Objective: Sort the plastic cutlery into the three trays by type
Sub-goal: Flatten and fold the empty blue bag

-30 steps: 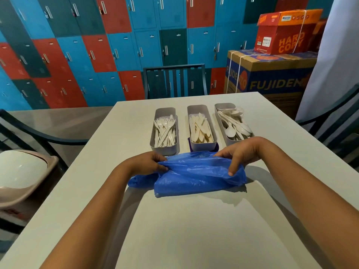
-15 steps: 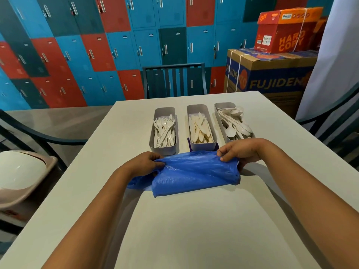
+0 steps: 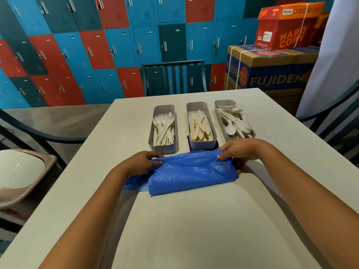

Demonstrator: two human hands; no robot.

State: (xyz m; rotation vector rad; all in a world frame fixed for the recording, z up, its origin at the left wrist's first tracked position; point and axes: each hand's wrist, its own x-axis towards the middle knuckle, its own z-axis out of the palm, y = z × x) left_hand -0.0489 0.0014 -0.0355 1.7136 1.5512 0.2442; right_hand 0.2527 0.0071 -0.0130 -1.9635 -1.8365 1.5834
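Matte white table (image 3: 174, 230), both hands — left (image 3: 142, 162), right (image 3: 240, 152) — pinching crinkled blue plastic bag (image 3: 191, 171)

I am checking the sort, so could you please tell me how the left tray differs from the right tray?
The left tray holds forks, while the right tray holds spoons. The forks lie within the left tray, tines toward its far end; the spoons lie mixed both ways, and some bowls stick out over the right tray's side. The left tray's near end is in view; the right hand hides the right tray's. Both are grey, narrow and lie lengthwise on the table.
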